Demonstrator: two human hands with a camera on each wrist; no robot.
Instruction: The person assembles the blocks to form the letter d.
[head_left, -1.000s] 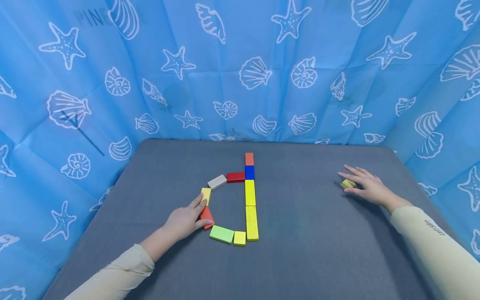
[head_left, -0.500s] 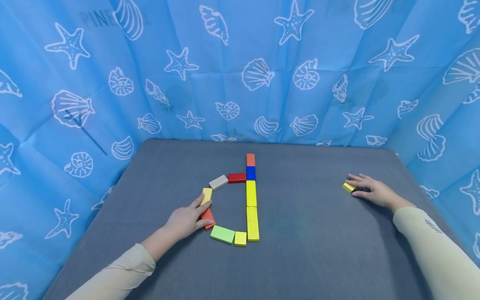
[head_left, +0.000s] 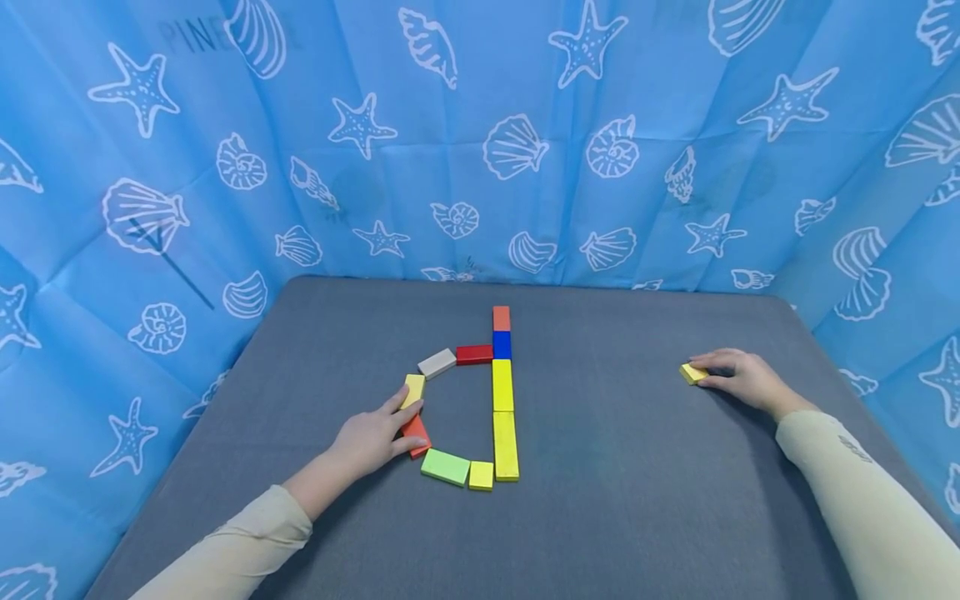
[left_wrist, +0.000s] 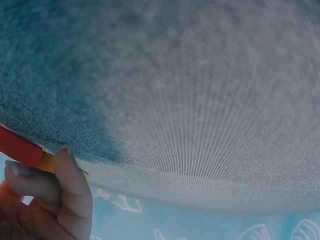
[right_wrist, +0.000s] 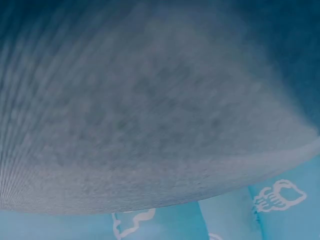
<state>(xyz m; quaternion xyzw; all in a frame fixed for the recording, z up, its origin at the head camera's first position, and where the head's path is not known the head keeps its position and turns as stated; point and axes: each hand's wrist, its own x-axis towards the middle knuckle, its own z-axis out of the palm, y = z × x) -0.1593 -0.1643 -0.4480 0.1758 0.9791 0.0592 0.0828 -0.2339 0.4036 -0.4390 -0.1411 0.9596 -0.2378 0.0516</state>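
In the head view my left hand (head_left: 369,443) rests on two blocks in the curved left side of a row. Its fingers touch a pale yellow block (head_left: 415,386), and its thumb lies on an orange block (head_left: 417,433). The left wrist view shows its bent fingers beside the orange block (left_wrist: 20,147) and a sliver of yellow. At the table's right, my right hand (head_left: 742,382) pinches a small yellow block (head_left: 692,374) between thumb and fingers. Neither that hand nor its block appears in the right wrist view.
A straight column holds a salmon block (head_left: 501,317), a blue block (head_left: 502,345) and two yellow blocks (head_left: 502,385). The curve also has a red block (head_left: 474,355), white block (head_left: 437,362), green block (head_left: 446,467) and small yellow block (head_left: 481,476). A blue curtain (head_left: 450,192) stands behind the grey table (head_left: 615,500).
My right hand has closed from spread fingers over the small yellow block to a pinch on it, and the block has shifted slightly left since half a second ago. The left hand stays put.
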